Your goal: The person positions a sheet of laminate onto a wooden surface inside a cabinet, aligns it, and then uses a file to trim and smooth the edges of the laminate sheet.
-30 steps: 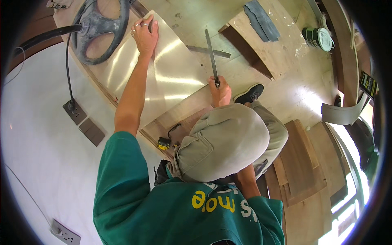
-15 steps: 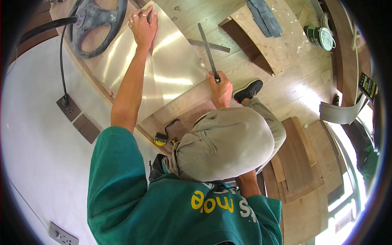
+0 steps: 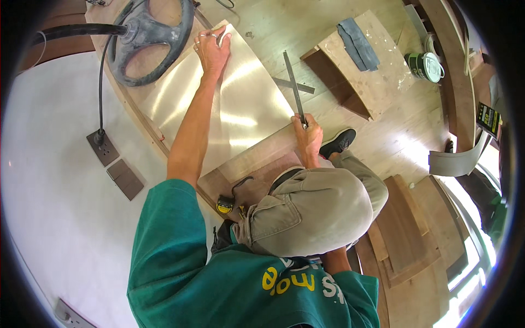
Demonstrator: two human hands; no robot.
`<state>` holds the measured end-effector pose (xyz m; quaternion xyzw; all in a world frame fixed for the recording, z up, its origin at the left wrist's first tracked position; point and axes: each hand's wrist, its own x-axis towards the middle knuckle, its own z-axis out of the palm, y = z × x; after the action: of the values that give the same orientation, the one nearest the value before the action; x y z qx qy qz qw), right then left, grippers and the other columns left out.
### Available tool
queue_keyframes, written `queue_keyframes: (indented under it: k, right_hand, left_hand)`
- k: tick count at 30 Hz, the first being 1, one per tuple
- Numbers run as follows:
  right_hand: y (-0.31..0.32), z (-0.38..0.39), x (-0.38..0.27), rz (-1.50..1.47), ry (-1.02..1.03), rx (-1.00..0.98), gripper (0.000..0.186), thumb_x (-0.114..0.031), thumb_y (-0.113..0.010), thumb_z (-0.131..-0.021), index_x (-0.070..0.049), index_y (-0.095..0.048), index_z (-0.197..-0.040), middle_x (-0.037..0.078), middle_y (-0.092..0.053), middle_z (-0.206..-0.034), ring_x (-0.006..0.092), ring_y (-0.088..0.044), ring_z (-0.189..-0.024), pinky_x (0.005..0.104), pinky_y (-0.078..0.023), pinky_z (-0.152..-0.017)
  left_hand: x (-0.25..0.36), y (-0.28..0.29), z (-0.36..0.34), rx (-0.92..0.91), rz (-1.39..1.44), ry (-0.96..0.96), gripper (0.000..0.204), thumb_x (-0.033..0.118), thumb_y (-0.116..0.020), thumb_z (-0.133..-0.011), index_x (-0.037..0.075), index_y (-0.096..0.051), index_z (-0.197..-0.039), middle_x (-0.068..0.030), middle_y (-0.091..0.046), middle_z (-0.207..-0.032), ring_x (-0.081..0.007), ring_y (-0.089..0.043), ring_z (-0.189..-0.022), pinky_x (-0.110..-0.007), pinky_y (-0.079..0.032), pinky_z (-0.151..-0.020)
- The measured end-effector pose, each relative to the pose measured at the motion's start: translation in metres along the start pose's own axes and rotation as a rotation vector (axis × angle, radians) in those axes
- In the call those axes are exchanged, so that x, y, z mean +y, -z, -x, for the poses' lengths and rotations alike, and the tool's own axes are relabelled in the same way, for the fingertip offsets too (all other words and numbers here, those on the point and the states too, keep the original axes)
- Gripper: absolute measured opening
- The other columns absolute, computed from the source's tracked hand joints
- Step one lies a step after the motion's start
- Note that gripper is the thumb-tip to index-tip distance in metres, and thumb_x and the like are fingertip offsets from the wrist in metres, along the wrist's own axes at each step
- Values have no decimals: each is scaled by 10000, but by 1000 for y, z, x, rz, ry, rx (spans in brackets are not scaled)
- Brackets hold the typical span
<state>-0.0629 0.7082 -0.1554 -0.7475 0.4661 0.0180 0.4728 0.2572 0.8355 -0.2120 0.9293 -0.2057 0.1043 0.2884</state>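
A shiny metal sheet (image 3: 256,97) lies across a wooden surface in front of me. My left hand (image 3: 213,54), with rings on it, is at the sheet's far corner; its bent fingers sit at the edge and the thumb on the face. In my right hand (image 3: 309,136), beside the sheet's right corner, is a long thin dark metal bar (image 3: 294,82) pointing away from me. The fingers close round its near end, hiding part of it. What kind of tool the bar is cannot be told.
A tape measure (image 3: 225,204) lies near my knee. A grey steering wheel (image 3: 153,41) stands far left, above a white panel (image 3: 60,180) with sockets. Another dark strip (image 3: 303,87), an open-sided wooden box (image 3: 363,60) with a cloth and a green bucket (image 3: 425,66) are on the right.
The whole view has shifted, with everything lower and further right in the picture. Both hands keep nearly the same places at the sheet; the bar stays in my right hand.
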Motion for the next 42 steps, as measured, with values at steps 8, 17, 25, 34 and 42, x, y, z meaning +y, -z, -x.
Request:
queue_keyframes:
  k: [8,17,25,34,42]
  right_hand:
    - [-7,-3,10,-20,-54,-25,243,-308,-681,-861,-100,-720,-981,168,-694,-807,341,-672,-767,415,-500,-709]
    - [-12,-2,15,-22,-67,-26,240,-317,-682,-857,-112,-722,-975,150,-700,-800,327,-677,-755,408,-507,-703]
    - [-6,0,4,-1,-47,-12,252,-335,-680,-856,-113,-721,-969,152,-689,-773,330,-673,-736,411,-504,-691]
    - [-4,0,6,8,-82,-20,260,-338,-671,-861,-112,-717,-983,170,-688,-782,360,-669,-763,430,-499,-711]
    - [-3,1,4,-8,-68,-21,263,-343,-665,-862,-116,-716,-983,174,-685,-775,358,-669,-766,428,-498,-711]
  left_hand:
    - [-2,1,-2,-1,37,35,293,321,-718,-830,205,-746,-1097,-112,-564,-1108,-286,-487,-1070,-429,-368,-974]
    - [-3,2,4,52,60,36,283,308,-717,-821,195,-746,-1078,-93,-554,-1075,-290,-484,-1077,-457,-379,-959]
    - [-1,3,3,17,18,55,242,291,-692,-842,283,-745,-1078,-77,-554,-1081,-283,-483,-1083,-462,-375,-965]
    - [8,-4,7,47,-166,-22,244,299,-634,-874,301,-737,-1094,-81,-556,-1095,-286,-499,-1062,-483,-367,-936]
    - [1,-3,6,69,-137,-38,236,318,-649,-870,305,-738,-1088,-89,-545,-1063,-287,-501,-1043,-478,-361,-933]
